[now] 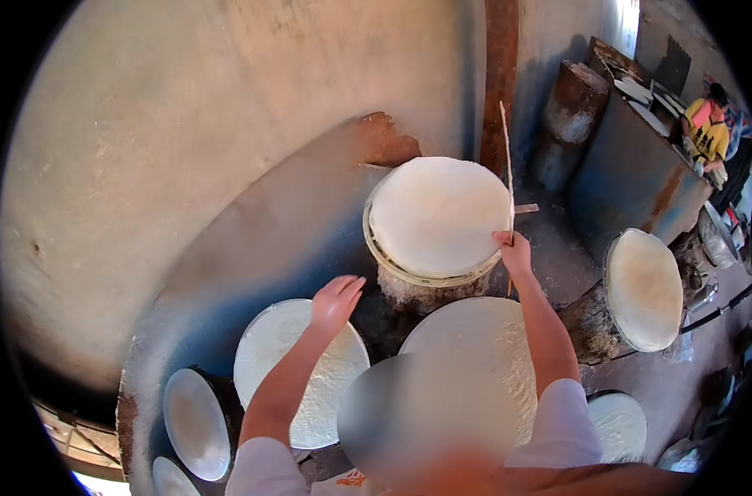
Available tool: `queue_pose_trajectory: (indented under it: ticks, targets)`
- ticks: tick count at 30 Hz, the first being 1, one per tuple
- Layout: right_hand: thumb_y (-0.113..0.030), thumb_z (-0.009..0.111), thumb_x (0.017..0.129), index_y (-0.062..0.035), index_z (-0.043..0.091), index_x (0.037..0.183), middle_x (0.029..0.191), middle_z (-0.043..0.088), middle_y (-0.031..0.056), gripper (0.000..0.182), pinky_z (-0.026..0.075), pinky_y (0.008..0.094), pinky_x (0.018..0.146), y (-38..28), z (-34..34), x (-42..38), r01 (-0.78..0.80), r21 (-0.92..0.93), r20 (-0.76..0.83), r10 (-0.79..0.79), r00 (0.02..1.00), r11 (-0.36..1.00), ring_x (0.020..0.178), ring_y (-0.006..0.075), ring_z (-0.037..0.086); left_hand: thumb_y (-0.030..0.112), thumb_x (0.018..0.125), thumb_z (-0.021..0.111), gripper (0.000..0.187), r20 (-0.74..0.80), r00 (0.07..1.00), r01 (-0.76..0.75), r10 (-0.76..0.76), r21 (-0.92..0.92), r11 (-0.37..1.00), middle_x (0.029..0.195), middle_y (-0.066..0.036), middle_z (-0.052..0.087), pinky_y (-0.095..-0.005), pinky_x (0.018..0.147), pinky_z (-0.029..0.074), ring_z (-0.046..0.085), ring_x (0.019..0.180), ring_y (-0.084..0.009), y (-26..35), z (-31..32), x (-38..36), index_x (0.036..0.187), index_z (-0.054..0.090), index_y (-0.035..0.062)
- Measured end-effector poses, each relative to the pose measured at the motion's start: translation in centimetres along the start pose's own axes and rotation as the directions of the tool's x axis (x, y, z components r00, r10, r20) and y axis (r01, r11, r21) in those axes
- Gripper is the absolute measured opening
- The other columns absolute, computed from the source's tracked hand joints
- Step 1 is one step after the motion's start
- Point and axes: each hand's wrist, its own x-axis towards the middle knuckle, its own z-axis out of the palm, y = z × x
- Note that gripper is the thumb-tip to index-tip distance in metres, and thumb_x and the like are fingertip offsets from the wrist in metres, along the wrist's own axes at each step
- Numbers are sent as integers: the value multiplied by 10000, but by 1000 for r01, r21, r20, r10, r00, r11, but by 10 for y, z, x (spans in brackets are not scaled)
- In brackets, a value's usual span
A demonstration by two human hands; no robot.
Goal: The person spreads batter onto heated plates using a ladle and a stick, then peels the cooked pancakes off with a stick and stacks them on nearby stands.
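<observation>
My right hand is closed around a long, thin, pale stick that stands nearly upright. That hand is at the right edge of a pale, round, flat sheet or stack of sheets, which sits on a round rimmed base. My left hand hangs over the upper right part of a round white surface, fingers stretched out and nothing visible in them. Between my forearms lies another large round white surface, partly covered by a blurred shape in the foreground.
More round pans or discs stand at lower left and lower right. A round pale stack sits at right. Behind are a rusty drum, a large metal box and a person in yellow. A curved wall rises at left.
</observation>
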Motion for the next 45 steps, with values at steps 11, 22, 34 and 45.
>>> queue_pose_trajectory:
  ticks: [11, 22, 34, 45]
  targets:
    - [-122, 520, 892, -13, 599, 762, 649, 578, 52, 187, 443, 284, 592, -45, -47, -95, 202, -119, 519, -113, 847, 972, 632, 126, 529, 113, 831, 592, 261, -17, 570, 821, -821, 14, 570, 1000, -107, 615, -371, 733, 532, 624, 864, -293, 193, -186, -288, 1090, 621, 106]
    - [41, 424, 707, -1, 549, 670, 623, 625, 125, 136, 426, 207, 427, -166, 83, -616, -112, -240, 957, 216, -195, 964, 451, 110, 514, 241, 785, 603, 380, -587, -503, 708, -635, 142, -691, 962, -199, 503, -461, 688, 497, 550, 870, -376, 463, -345, -653, 1124, 547, 78]
    - [-64, 617, 813, -82, 559, 1215, 737, 596, 41, 406, 447, 270, 612, -300, 258, -955, 47, 545, 669, -400, -626, 837, 602, 92, 483, 240, 768, 676, 802, -281, -933, 84, 225, -777, -623, 1210, -204, 357, -427, 449, 485, 557, 821, -337, 494, -317, -972, 1398, 179, 228]
    - [-112, 577, 867, -43, 553, 1227, 759, 624, 77, 367, 473, 302, 619, -360, 367, -1094, 260, 504, 855, -434, -283, 824, 624, 141, 565, -58, 740, 550, 917, 387, -906, -399, -170, -916, 40, 731, -97, 493, -427, 473, 446, 500, 542, -217, 594, -345, -957, 1424, 43, 282]
